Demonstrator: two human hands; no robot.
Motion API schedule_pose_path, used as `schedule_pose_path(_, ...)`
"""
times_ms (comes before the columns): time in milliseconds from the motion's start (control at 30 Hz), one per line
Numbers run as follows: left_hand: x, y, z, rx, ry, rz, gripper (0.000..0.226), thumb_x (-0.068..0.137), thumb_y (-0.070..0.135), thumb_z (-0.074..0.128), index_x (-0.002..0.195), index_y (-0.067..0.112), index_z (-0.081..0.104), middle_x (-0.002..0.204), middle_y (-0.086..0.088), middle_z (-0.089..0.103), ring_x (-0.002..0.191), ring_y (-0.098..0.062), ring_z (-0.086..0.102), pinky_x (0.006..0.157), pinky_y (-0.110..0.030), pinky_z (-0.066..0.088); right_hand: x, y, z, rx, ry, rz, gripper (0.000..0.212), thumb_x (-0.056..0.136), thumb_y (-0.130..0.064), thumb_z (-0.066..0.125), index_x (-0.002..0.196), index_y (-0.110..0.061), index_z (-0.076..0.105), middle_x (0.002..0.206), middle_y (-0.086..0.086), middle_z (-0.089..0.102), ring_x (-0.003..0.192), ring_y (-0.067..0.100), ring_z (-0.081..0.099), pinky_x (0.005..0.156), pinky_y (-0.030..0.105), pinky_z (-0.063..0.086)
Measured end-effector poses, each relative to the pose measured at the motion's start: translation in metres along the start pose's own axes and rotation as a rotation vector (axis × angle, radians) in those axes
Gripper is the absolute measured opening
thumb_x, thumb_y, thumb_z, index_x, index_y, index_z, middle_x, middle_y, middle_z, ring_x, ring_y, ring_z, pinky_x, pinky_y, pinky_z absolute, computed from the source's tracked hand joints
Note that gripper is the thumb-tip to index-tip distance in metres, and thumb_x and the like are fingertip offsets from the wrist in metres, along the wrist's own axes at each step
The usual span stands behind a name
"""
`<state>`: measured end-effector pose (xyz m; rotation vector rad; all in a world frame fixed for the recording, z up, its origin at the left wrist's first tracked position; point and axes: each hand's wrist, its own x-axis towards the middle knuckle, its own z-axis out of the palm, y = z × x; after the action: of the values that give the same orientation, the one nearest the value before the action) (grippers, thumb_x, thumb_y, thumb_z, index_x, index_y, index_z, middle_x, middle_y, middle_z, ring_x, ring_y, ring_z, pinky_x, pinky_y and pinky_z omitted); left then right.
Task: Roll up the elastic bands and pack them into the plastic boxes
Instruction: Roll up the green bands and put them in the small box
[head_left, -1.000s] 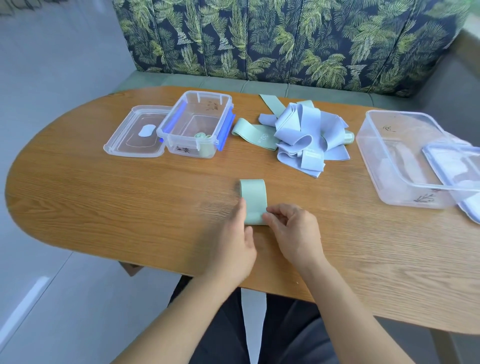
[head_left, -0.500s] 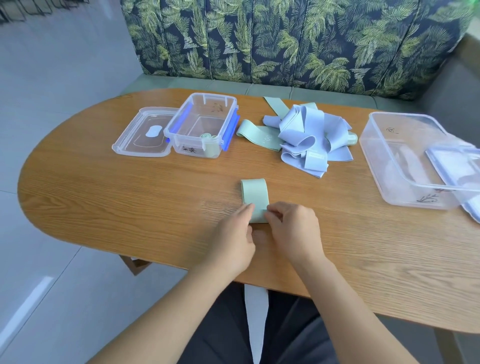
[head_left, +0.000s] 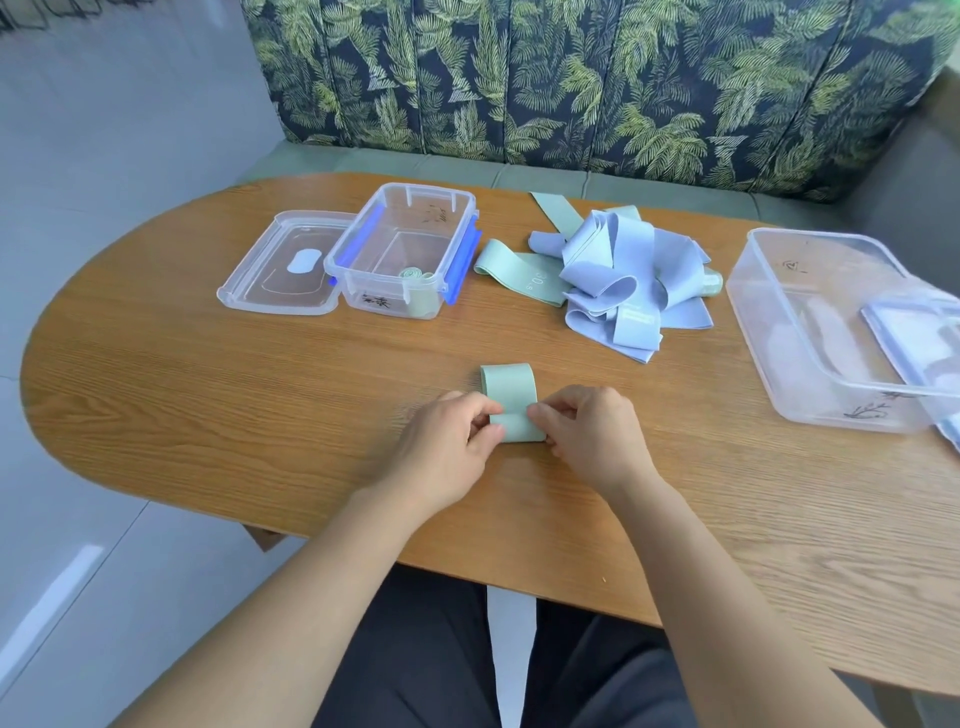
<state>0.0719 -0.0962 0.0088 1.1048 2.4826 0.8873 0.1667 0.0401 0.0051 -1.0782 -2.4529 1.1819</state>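
Note:
A pale green elastic band (head_left: 510, 397) lies flat on the wooden table (head_left: 260, 405) in front of me. My left hand (head_left: 451, 451) pinches its near left edge and my right hand (head_left: 592, 435) pinches its near right edge, where the band is curled over. A small clear box with blue clips (head_left: 402, 249) stands at the back left and holds one rolled green band (head_left: 413, 274). A loose heap of lilac bands (head_left: 631, 283) and green bands (head_left: 519, 273) lies at the back centre. A large clear box (head_left: 831, 332) stands at the right.
The small box's lid (head_left: 283, 265) lies flat to its left. Another lid (head_left: 914, 332) rests across the large box. A leaf-print sofa back (head_left: 571, 78) runs behind the table. The table edge crosses just in front of my knees.
Both hands stay on the near end of the green band, and its visible flat part has become slightly shorter. The camera has shifted a little.

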Motion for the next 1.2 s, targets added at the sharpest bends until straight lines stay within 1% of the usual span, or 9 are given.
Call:
schedule_pose_path(167, 0.004, -0.003, 0.005, -0.002, 0.079, 0.003, 0.022, 0.092, 0.028, 0.059, 0.108, 0.016, 0.067, 0.101, 0.005, 0.054, 0.090, -0.011, 0.056, 0.087, -0.029, 0.045, 0.005, 0.003, 0.007, 0.026, 0.068, 0.032, 0.022, 0.080, -0.044, 0.064, 0.072, -0.024, 0.063, 0.068, -0.003, 0.067, 0.071, 0.023, 0.065, 0.072, 0.038, 0.054)
schedule_pose_path(433, 0.008, -0.003, 0.004, -0.058, 0.059, 0.006, 0.028, 0.085, 0.023, 0.070, 0.111, 0.019, 0.063, 0.099, 0.008, 0.052, 0.081, -0.008, 0.056, 0.081, -0.030, 0.049, 0.019, -0.006, 0.005, 0.031, 0.017, 0.077, 0.031, 0.084, -0.044, 0.063, 0.069, -0.017, 0.063, 0.060, 0.000, 0.067, 0.068, 0.025, 0.066, 0.070, 0.043, 0.057)
schedule_pose_path(533, 0.010, -0.004, 0.004, -0.061, 0.059, -0.025, 0.028, 0.084, 0.025, 0.071, 0.111, 0.021, 0.063, 0.102, 0.007, 0.053, 0.082, -0.005, 0.055, 0.079, -0.023, 0.045, 0.016, -0.007, 0.007, 0.090, 0.050, 0.105, 0.030, 0.085, -0.043, 0.064, 0.069, -0.017, 0.063, 0.055, 0.000, 0.066, 0.064, 0.023, 0.066, 0.069, 0.043, 0.057)
schedule_pose_path(667, 0.016, -0.007, 0.002, -0.086, 0.061, -0.060, 0.029, 0.082, 0.026, 0.074, 0.109, 0.019, 0.065, 0.102, 0.004, 0.058, 0.079, -0.004, 0.056, 0.070, -0.014, 0.037, 0.005, -0.001, 0.008, 0.276, 0.100, 0.133, 0.032, 0.092, -0.030, 0.057, 0.070, -0.008, 0.068, 0.057, 0.003, 0.068, 0.055, 0.020, 0.066, 0.069, 0.046, 0.057)
schedule_pose_path(767, 0.020, -0.009, 0.003, -0.094, 0.072, -0.072, 0.030, 0.082, 0.027, 0.074, 0.109, 0.019, 0.066, 0.104, 0.004, 0.060, 0.079, -0.003, 0.058, 0.072, -0.014, 0.039, -0.007, 0.001, 0.009, 0.281, 0.105, 0.121, 0.027, 0.091, -0.024, 0.057, 0.071, -0.013, 0.072, 0.062, 0.002, 0.069, 0.066, 0.024, 0.067, 0.072, 0.045, 0.056)
schedule_pose_path(833, 0.019, -0.009, 0.004, -0.085, 0.094, -0.055, 0.031, 0.083, 0.026, 0.073, 0.112, 0.018, 0.067, 0.101, 0.006, 0.057, 0.076, -0.001, 0.056, 0.072, -0.015, 0.039, -0.012, 0.000, 0.010, 0.228, 0.077, 0.078, 0.019, 0.089, -0.018, 0.058, 0.081, -0.017, 0.075, 0.067, -0.003, 0.068, 0.072, 0.022, 0.066, 0.074, 0.041, 0.056)
schedule_pose_path(967, 0.011, -0.007, 0.012, -0.082, 0.161, -0.018, 0.035, 0.084, 0.026, 0.072, 0.118, 0.016, 0.067, 0.103, 0.004, 0.057, 0.080, -0.012, 0.056, 0.082, -0.029, 0.048, -0.015, 0.001, 0.009, 0.252, 0.055, 0.070, 0.014, 0.085, -0.010, 0.062, 0.087, -0.016, 0.074, 0.076, -0.001, 0.071, 0.077, 0.020, 0.067, 0.078, 0.042, 0.056)
schedule_pose_path(1100, 0.005, -0.005, 0.016, -0.113, 0.191, -0.011, 0.035, 0.083, 0.023, 0.073, 0.118, 0.016, 0.068, 0.105, 0.001, 0.059, 0.083, -0.013, 0.058, 0.084, -0.031, 0.049, -0.015, 0.003, 0.007, 0.261, 0.040, 0.061, 0.013, 0.084, -0.017, 0.069, 0.073, -0.024, 0.071, 0.062, 0.001, 0.069, 0.063, 0.018, 0.066, 0.069, 0.039, 0.058)
schedule_pose_path(1200, 0.002, -0.007, 0.013, -0.161, 0.157, -0.019, 0.035, 0.082, 0.021, 0.075, 0.115, 0.014, 0.068, 0.099, 0.004, 0.058, 0.077, -0.005, 0.055, 0.079, -0.021, 0.048, -0.018, 0.006, 0.007, 0.236, 0.045, 0.035, 0.013, 0.084, -0.021, 0.071, 0.071, -0.021, 0.072, 0.055, 0.000, 0.065, 0.052, 0.009, 0.058, 0.062, 0.034, 0.054)
